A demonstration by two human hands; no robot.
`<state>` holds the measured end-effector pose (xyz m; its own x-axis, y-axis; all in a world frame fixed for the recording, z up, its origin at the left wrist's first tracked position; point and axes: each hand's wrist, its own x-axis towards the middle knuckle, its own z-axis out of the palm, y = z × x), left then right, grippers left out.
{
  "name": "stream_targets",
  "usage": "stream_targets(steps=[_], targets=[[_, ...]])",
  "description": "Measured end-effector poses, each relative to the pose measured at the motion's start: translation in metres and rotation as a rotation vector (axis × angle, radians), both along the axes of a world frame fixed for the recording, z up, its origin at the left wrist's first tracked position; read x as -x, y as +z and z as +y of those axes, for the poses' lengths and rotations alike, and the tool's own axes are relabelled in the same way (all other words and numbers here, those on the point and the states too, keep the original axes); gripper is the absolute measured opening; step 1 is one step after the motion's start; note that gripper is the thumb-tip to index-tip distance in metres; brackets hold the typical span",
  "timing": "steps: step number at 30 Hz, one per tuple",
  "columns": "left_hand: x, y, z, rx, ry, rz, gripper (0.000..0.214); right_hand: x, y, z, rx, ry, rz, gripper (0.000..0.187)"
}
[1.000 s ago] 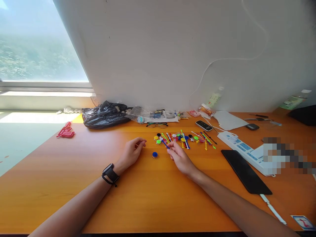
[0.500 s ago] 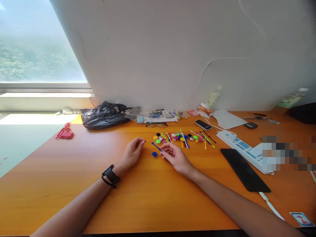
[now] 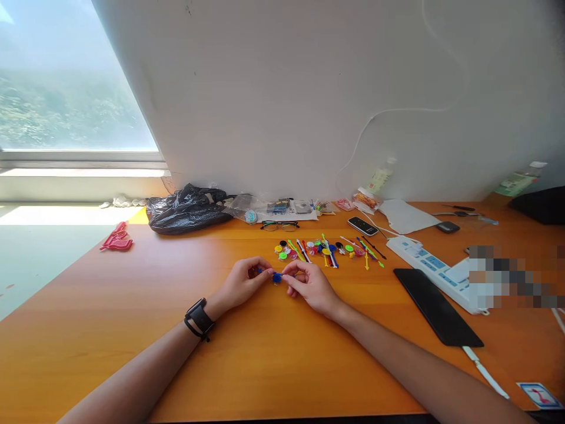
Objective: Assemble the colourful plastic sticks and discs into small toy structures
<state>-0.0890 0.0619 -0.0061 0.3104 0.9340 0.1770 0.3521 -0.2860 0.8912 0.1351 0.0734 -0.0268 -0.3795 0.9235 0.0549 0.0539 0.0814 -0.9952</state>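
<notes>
My left hand [image 3: 242, 284] and my right hand [image 3: 310, 285] meet at the middle of the orange table [image 3: 132, 330]. Between their pinched fingertips lies a thin blue plastic stick [image 3: 267, 272], crossing a small blue round piece [image 3: 276, 277] that sits on the table. The left hand pinches the stick's left end and the right hand pinches its right end. Just behind the hands lies a scatter of small coloured discs and sticks [image 3: 324, 249] in yellow, green, red, blue and black. A black watch [image 3: 198, 318] is on my left wrist.
Glasses [image 3: 279, 225], a black plastic bag [image 3: 188, 209] and clear packets lie along the wall. On the right are a black phone [image 3: 436, 307] with a white cable, a white power strip [image 3: 430, 262], a remote [image 3: 362, 225] and paper. A red object [image 3: 117, 238] lies far left.
My right hand carried the blue stick leftward from the pile to the blue round piece. My left hand moved right and took hold of the stick's other end.
</notes>
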Motion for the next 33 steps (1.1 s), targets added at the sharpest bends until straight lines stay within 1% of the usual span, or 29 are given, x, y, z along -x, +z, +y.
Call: stream_targets(steps=[2, 6, 8, 14, 16, 19, 21, 24, 27, 33], targets=[[-0.001, 0.000, 0.000, -0.010, -0.008, 0.006, 0.034, -0.002, 0.003, -0.001, -0.043, -0.031, -0.066, 0.030], [-0.001, 0.003, -0.003, -0.043, -0.040, 0.077, 0.032, -0.007, 0.010, -0.005, -0.239, -0.079, -0.265, 0.019], [-0.001, 0.004, -0.004, -0.062, -0.041, 0.114, 0.030, -0.008, 0.012, -0.007, -0.289, -0.084, -0.337, 0.017], [-0.003, 0.006, -0.007, -0.125, -0.027, 0.199, 0.025, -0.007, 0.013, -0.008, -0.351, -0.073, -0.401, 0.016], [-0.004, 0.008, -0.008, -0.186, -0.025, 0.202, 0.022, -0.007, 0.012, -0.007, -0.359, -0.065, -0.403, 0.016], [-0.004, 0.011, -0.011, -0.294, -0.065, 0.219, 0.019, -0.008, 0.010, -0.007, -0.371, -0.053, -0.397, 0.015], [-0.005, 0.014, -0.013, -0.359, -0.093, 0.261, 0.019, -0.009, 0.009, -0.006, -0.381, -0.051, -0.393, 0.015], [-0.007, 0.015, -0.015, -0.429, -0.083, 0.333, 0.017, -0.010, 0.008, -0.006, -0.390, -0.050, -0.402, 0.015], [-0.008, 0.013, -0.015, -0.436, -0.059, 0.386, 0.017, -0.010, 0.008, -0.006, -0.395, -0.044, -0.409, 0.014], [-0.008, 0.009, -0.012, -0.378, -0.034, 0.416, 0.018, -0.009, 0.006, -0.004, -0.404, -0.042, -0.416, 0.016]])
